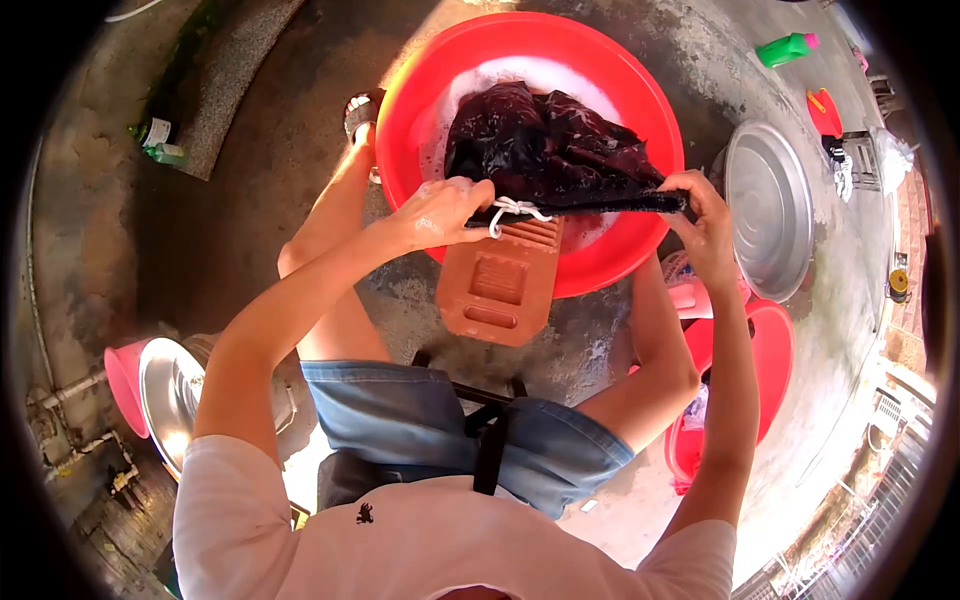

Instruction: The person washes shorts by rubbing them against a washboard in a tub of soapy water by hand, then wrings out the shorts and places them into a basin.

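Note:
Wet dark shorts [550, 145] with a white drawstring [515, 208] hang stretched by the waistband over a red basin [640, 110] of soapy water. My left hand [440, 212] is closed on the waistband's left end, with suds on its back. At the other end, my right hand [703, 215] pinches the waistband between thumb and fingers. Beneath the shorts, an orange-brown washboard [497, 285] leans out over the basin's near rim; its upper part is hidden by the cloth and water.
A large metal basin [768, 210] lies to the right, with a green bottle [787, 50] beyond it. Near my right leg is another red basin [775, 350]. A metal bowl [165, 400] and pink bucket [127, 385] stand at left. My knees flank the washboard.

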Action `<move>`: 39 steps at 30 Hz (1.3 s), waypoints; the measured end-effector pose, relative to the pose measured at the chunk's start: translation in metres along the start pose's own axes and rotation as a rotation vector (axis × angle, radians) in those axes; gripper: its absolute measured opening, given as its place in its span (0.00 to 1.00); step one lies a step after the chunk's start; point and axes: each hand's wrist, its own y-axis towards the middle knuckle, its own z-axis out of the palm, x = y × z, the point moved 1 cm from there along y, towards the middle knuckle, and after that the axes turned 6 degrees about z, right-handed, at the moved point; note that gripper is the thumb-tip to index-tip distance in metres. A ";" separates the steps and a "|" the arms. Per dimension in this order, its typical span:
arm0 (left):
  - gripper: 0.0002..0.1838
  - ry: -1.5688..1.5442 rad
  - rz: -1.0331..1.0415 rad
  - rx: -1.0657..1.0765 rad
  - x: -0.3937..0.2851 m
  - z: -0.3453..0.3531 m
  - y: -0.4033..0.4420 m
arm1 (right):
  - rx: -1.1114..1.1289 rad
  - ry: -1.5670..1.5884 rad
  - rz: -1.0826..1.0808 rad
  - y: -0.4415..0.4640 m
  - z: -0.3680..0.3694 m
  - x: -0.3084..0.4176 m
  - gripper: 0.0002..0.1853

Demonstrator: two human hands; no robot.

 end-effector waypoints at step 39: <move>0.27 0.118 -0.369 -0.426 -0.080 -0.045 -0.056 | 0.428 -0.154 -0.364 0.154 0.086 -0.054 0.17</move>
